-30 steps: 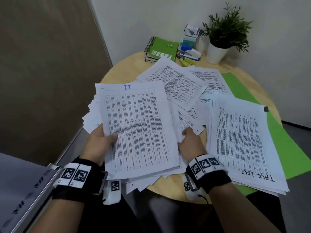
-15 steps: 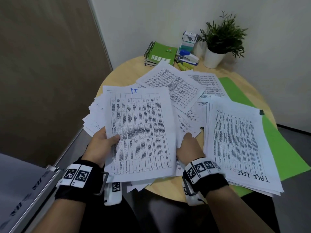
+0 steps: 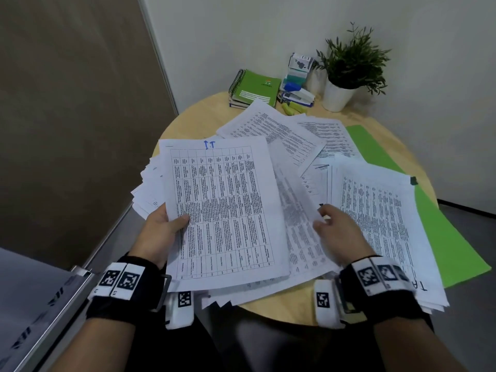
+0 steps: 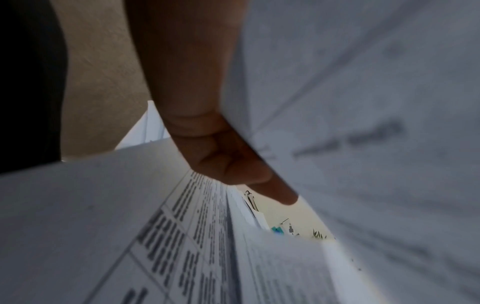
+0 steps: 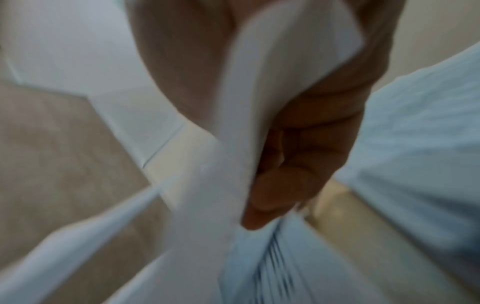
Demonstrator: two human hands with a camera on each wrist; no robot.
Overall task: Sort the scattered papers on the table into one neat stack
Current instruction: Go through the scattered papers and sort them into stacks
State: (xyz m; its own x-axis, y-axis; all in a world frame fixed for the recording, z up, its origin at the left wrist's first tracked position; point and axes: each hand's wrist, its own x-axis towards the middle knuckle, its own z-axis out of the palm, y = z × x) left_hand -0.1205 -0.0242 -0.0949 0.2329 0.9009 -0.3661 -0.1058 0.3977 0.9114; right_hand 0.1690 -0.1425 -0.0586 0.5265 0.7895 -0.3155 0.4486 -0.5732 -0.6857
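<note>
White printed papers lie scattered over a round wooden table. My left hand grips a stack of sheets at its left edge, thumb on top; the top sheet carries a table and blue handwriting. In the left wrist view a finger lies under that stack. My right hand pinches a blurred loose sheet just right of the stack. In the right wrist view its curled fingers hold the sheet. A second pile lies to the right and more sheets lie behind.
A green folder lies under the right pile. At the back of the table are a green spiral notebook, a stapler, small boxes and a potted plant. A wall panel stands close on the left.
My right hand has come off the middle papers, shifted right and lifted a loose sheet, which blurs as it moves. My left hand keeps its grip on the stack.
</note>
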